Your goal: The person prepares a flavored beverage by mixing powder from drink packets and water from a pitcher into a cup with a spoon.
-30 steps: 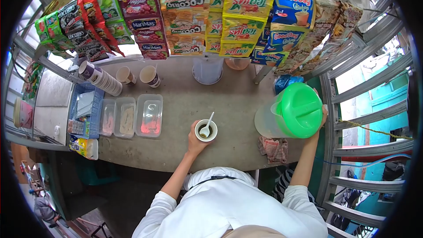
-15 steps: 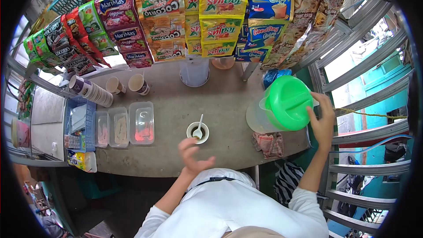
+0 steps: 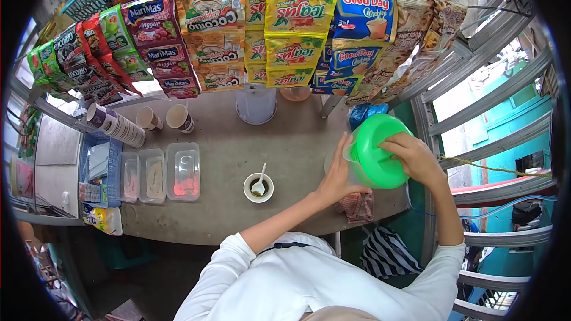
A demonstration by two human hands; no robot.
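Note:
A clear plastic pitcher [image 3: 354, 173] with a round green lid [image 3: 380, 169] stands at the right of the counter. My left hand [image 3: 336, 177] is wrapped against the pitcher's near left side, thumb and fingers apart around its wall. On top, my right hand [image 3: 413, 157] has its fingers closed on the raised grip of the lid. A small paper cup [image 3: 269, 192] sits in the middle of the counter, holding a little dark content and a white plastic spoon [image 3: 260, 185] that leans on the rim.
Strips of drink sachets [image 3: 297, 27] hang across the front. At left are a stack of paper cups [image 3: 119, 126], clear plastic tubs [image 3: 183, 172] and a blue basket [image 3: 101, 166]. A checkered cloth [image 3: 358, 207] lies beside the pitcher. Metal bars [image 3: 499, 193] border the right.
My left hand has moved right, from beside the cup to the pitcher. My right hand has shifted from the lid's edge onto its grip. The view has turned slightly.

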